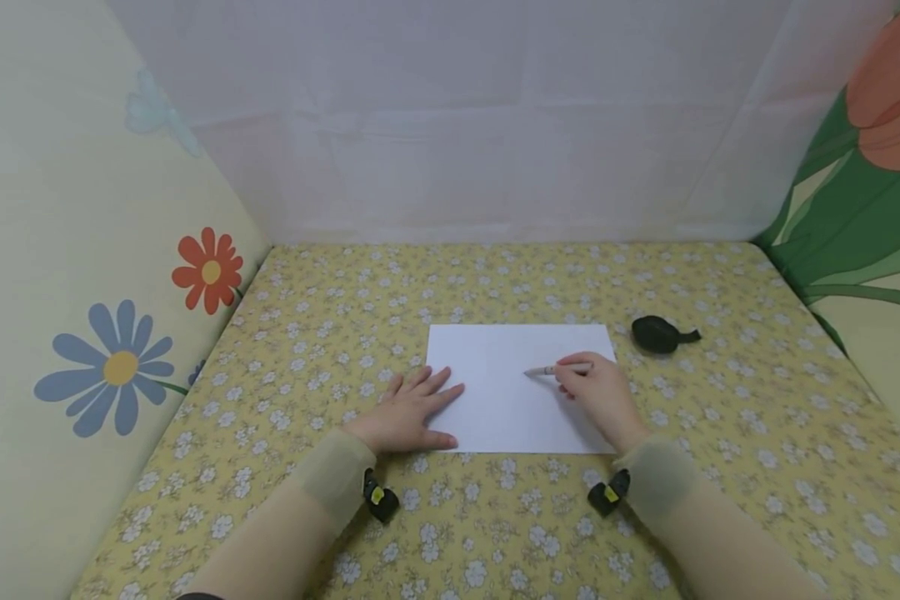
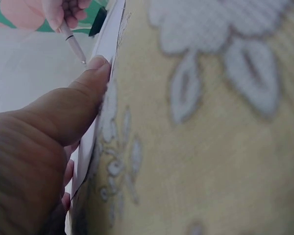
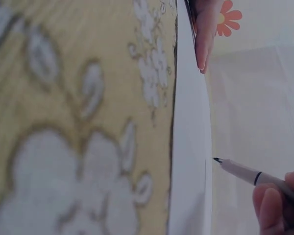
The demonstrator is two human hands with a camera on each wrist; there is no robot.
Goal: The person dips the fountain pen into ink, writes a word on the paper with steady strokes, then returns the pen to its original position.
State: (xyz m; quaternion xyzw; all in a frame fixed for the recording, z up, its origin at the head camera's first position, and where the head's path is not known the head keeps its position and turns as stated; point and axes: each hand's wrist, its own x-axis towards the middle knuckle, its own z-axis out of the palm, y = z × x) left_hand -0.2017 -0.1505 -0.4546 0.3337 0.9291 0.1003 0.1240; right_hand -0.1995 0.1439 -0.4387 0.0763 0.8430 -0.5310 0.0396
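Observation:
A white sheet of paper lies on the flowered tablecloth in the head view. My left hand rests on the paper's left edge, its fingers straight and spread apart. In the left wrist view the thumb stretches along the near edge. Over the right half of the sheet, my right hand pinches a light grey pen between thumb and fingers. The pen points left, and its dark, narrow nib shows in the right wrist view, close over the paper. No marks show on the sheet.
A round black object with a short tab lies right of the paper. The yellow tablecloth with white flowers covers the table. White cloth hangs behind it, and flower-printed panels stand at both sides.

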